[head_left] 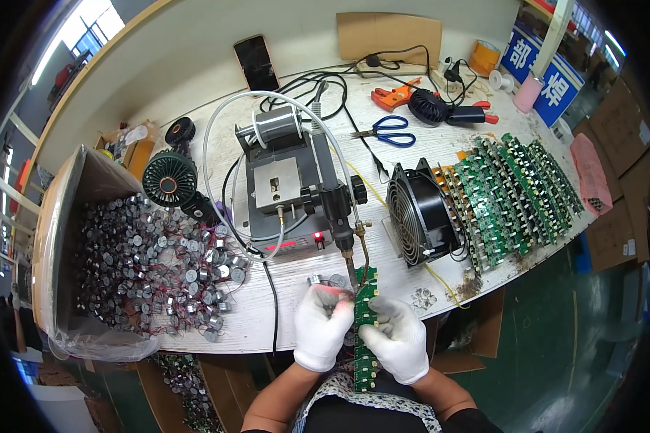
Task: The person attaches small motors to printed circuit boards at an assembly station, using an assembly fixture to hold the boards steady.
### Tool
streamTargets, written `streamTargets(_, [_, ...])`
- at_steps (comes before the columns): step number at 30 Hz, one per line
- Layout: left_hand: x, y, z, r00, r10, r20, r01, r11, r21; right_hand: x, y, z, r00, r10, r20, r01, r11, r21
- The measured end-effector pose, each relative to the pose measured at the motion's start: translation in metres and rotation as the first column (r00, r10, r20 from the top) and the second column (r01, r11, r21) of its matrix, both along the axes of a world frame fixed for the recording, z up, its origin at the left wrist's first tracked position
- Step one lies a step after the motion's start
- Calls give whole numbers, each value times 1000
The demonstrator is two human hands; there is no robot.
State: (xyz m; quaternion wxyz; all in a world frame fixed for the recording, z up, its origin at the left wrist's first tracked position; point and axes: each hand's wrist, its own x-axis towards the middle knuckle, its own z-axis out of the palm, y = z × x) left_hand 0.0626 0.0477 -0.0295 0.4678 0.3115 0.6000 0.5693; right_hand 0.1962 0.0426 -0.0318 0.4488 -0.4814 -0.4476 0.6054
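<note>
A long green circuit board strip [365,361] runs from under the soldering iron [347,249] down towards my lap, over the table's front edge. My left hand [323,328], in a white glove with a reddish fingertip, is closed in a pinch beside the iron's tip. What its fingers hold is too small to make out. White-gloved too, my right hand [397,339] is closed at the strip's right edge, its thumb over the board. Small round motors [334,280] lie just behind my left hand, partly hidden by it.
The solder feeder machine [285,195] carries a wire spool [276,124]. At left, a box [58,252] spills many small motors [159,260]. A black fan [422,213] stands before stacked circuit boards [513,198]. Blue-handled scissors [390,132], handheld fan [430,108] and phone [256,63] lie behind.
</note>
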Motion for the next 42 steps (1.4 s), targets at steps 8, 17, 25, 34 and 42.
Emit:
streamTargets(8, [-11,5,9,943,-106,-315,118,993,18,3,-4,5,998,23,65,-22,1000,-18])
streamTargets(17, [-12,9,21,779,-106,-618,177,983,56,4,-6,0,984,38,175,-42,999,20])
streamTargets(25, [-11,10,28,733,-113,-671,214,974,70,4,-10,-3,994,1,106,-4,1000,25])
streamTargets(34, [-12,12,29,715,-84,-694,239,962,130,4,-7,-4,992,12,129,-26,993,112])
streamTargets(42, [-15,13,26,644,-128,-754,264,963,62,5,-4,-4,984,36,172,-45,998,45])
